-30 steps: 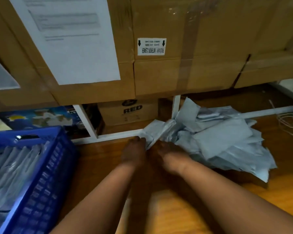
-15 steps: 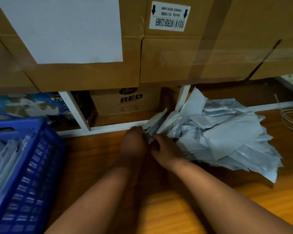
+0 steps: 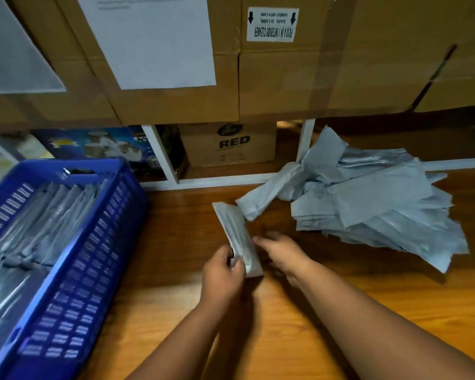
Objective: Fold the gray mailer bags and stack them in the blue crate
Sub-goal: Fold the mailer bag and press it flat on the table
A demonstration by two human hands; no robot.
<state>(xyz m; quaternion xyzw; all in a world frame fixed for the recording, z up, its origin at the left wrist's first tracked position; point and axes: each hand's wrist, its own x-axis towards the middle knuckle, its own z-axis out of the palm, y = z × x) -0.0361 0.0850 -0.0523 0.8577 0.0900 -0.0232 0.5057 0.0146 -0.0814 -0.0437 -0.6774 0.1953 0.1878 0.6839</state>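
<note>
Now that you're off the pile (image 3: 368, 212), your left hand (image 3: 224, 272) is gripping one folded mailer (image 3: 237, 237), right hand (image 3: 281, 252) blurred beside it, grip unclear, blue crate (image 3: 74, 270) coming next.

Views: one, head-worn, wide-angle.
Position: above the wooden floor (image 3: 340, 311), behind both forearms.
Facing: forward and steeply down, toward stacked cardboard boxes (image 3: 285, 78).
Nearness: close; left hand (image 3: 222, 275) and right hand (image 3: 283, 253) at frame centre.
Edges: blue crate (image 3: 74, 283) cut off at left, mailer pile (image 3: 373, 204) at right.
Overlap: not applicable, single view.
</note>
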